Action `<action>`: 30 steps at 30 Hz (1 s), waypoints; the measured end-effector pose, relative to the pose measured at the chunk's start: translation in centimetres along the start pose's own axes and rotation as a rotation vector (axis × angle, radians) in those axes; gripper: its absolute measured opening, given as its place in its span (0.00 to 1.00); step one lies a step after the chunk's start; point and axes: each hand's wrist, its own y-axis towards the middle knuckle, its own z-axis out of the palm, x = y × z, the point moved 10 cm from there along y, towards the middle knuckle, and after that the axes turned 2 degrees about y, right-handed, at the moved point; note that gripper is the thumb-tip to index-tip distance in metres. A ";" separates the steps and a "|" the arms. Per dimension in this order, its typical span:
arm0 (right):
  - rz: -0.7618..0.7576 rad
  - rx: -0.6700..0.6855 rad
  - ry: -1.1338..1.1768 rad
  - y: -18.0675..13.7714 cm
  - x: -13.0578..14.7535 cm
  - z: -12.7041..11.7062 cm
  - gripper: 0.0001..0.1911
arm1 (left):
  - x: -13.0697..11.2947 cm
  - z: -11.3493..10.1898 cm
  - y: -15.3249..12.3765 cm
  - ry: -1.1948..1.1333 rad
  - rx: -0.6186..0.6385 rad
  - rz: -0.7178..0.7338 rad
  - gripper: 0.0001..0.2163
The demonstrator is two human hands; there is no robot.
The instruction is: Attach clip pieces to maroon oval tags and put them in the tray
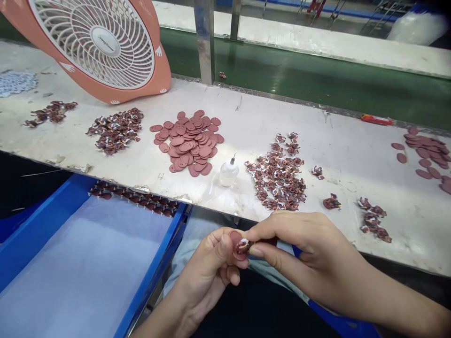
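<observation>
My left hand (pixel 214 267) pinches a reddish-brown oval disc (pixel 235 238) by its edge, below the table's front edge. Against the face of that disc, my right hand (pixel 299 249) grips a small brown figurine (pixel 243 245) with white on it between thumb and forefinger; much of it is covered by my fingertips. On the table beyond my hands stands a small clear bottle (pixel 229 173) with a needle tip. Left of the bottle lies a pile of similar oval discs (pixel 192 141). To its right is a heap of small figurines (pixel 280 180).
An orange fan (pixel 164 61) stands at the back left. More figurines (pixel 116 131) lie before it. A blue tray (pixel 123 324) at lower left holds rows of assembled pieces (pixel 141 199) on a pale sheet. Behind the table runs a green belt (pixel 299 70). More discs (pixel 428 150) lie right.
</observation>
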 end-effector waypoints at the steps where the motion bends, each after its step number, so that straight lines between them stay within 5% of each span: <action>1: -0.009 0.001 -0.007 0.0 0.1 0.0 0.08 | 0.0 0.0 0.0 -0.005 -0.004 -0.003 0.14; 30: -0.065 0.015 -0.018 0.4 0.9 0.1 0.08 | -0.1 0.3 -0.4 -0.033 0.007 0.027 0.13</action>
